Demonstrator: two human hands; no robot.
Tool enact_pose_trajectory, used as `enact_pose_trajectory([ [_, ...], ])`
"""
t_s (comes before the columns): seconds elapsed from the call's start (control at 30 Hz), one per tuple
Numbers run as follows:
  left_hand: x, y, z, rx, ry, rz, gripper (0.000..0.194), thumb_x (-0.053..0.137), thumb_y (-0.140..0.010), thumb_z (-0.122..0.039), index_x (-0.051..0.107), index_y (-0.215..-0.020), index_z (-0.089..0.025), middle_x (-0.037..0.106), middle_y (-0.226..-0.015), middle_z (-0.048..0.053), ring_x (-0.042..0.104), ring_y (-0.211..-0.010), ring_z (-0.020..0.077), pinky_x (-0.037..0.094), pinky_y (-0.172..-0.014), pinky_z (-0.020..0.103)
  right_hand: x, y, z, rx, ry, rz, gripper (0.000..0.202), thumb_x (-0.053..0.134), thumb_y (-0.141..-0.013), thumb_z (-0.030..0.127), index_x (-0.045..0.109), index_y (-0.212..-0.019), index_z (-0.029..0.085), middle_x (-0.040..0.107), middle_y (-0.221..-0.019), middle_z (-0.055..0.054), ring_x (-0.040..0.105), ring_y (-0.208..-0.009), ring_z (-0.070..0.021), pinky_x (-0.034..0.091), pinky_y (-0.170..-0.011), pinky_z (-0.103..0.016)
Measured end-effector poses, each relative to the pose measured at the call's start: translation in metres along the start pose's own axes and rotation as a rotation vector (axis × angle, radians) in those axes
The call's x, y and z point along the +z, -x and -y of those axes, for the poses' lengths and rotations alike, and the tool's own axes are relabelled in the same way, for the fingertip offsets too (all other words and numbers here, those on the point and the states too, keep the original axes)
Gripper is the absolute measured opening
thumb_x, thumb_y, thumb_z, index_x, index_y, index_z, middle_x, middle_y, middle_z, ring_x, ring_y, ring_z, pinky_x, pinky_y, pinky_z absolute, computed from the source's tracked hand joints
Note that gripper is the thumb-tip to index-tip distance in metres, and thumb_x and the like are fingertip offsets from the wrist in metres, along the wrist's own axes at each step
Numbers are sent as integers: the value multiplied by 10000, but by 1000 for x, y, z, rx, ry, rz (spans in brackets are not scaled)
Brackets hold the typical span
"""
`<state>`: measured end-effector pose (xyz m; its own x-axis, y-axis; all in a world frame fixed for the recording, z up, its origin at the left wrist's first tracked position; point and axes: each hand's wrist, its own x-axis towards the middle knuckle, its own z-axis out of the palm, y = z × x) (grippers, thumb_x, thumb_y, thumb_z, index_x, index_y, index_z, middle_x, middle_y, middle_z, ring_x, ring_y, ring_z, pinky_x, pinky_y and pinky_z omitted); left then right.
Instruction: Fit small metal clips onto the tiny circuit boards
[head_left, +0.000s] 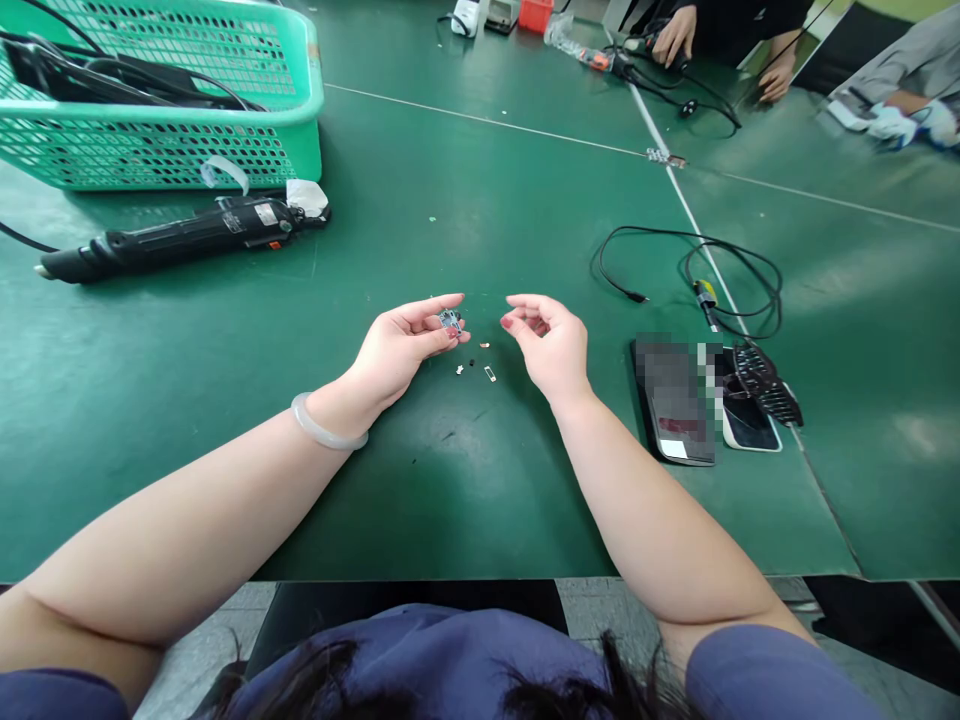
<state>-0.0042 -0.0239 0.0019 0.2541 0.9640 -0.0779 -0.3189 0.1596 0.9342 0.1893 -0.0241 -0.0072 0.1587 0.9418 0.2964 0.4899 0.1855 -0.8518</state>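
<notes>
Plainly pinched in left hand (391,352), small metallic part (449,319), right hand (556,348) near, loosely spread

Small board (450,319) partly hidden by left hand (391,347); basket (285,117) cut off at left; phone screen (679,388) pixelated.

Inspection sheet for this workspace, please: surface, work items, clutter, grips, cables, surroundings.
Surface: green tabletop, marked by pale lines.
Work items: small metallic part, held; tiny loose pieces on the tabletop.
Clutter: green basket, black corded tool, dark phone-like device, white-edged device.
Left grip: closed on the small metallic part.
Right grip: thumb and forefinger apart; nothing seen held.
Cables: looped black cable beyond the devices; more cables in the basket.
Surroundings: co-workers' hands, far right.
</notes>
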Motion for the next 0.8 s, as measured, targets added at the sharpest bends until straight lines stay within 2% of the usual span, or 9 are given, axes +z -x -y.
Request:
enact_pose_trajectory([
  [0.13, 2, 0, -2, -27, 36, -34, 379, 766, -681, -117, 731, -1055, -168, 600, -618, -36, 695, -876, 172, 508, -981, 397, -2, -1, -3, -91, 276, 209, 180, 766, -726, 230, 731, -902, 236, 719, -887, -14, 561, -852, -197, 462, -801, -368],
  [0.2, 4, 1, -3, -44, 26, -53, 389, 757, -695, -119, 720, -1079, -167, 667, -734, -9, 695, -878, 164, 507, -986, 393, 1, 1, -1, -137, 372, 287, 56, 749, -747, 218, 727, -797, 229, 710, -872, -19, 553, -870, -208, 449, -822, -377],
  [0.23, 5, 2, -4, -57, 18, -62, 395, 749, -708, -120, 712, -1098, -167, 700, -836, 13, 697, -877, 157, 504, -992, 391, 3, 1, -1, -152, 404, 307, 24, 727, -769, 209, 716, -754, 225, 701, -853, -22, 549, -863, -208, 444, -824, -378],
  [0.3, 6, 2, -5, -90, 5, -73, 390, 713, -748, -121, 693, -1136, -164, 710, -1038, 53, 703, -877, 145, 498, -1006, 383, 7, 2, -1, -178, 458, 317, 105, 679, -809, 192, 691, -707, 215, 679, -823, -30, 540, -843, -208, 438, -815, -376],
  [0.4, 7, 3, -6, -130, -8, -77, 356, 628, -825, -124, 671, -1177, -151, 690, -1147, 79, 706, -902, 137, 492, -1022, 362, 11, 0, -3, -213, 520, 315, 168, 613, -846, 165, 660, -688, 198, 658, -819, -49, 534, -834, -216, 435, -786, -378],
  [0.5, 7, 3, -6, -145, -44, -57, 358, 591, -855, -133, 655, -1208, -147, 692, -1159, 81, 701, -906, 126, 490, -1024, 347, 10, 1, -1, -262, 428, 292, 191, 565, -858, 128, 634, -694, 195, 645, -824, -46, 546, -826, -203, 441, -773, -366],
  [0.67, 8, 5, -6, -118, -206, 41, 367, 636, -842, -221, 671, -1200, -149, 734, -1026, 65, 671, -850, 127, 507, -949, 333, 7, 8, 13, -402, 39, 167, 163, 580, -876, 181, 641, -729, 215, 630, -823, -14, 580, -828, -163, 472, -782, -327],
  [0.8, 7, 7, -7, -71, -287, 162, 366, 667, -821, -323, 710, -1139, -147, 733, -925, 63, 622, -791, 130, 509, -845, 320, 8, 12, 18, -433, -50, 205, 167, 594, -863, 167, 659, -723, 230, 610, -798, 2, 586, -810, -148, 479, -783, -320],
])
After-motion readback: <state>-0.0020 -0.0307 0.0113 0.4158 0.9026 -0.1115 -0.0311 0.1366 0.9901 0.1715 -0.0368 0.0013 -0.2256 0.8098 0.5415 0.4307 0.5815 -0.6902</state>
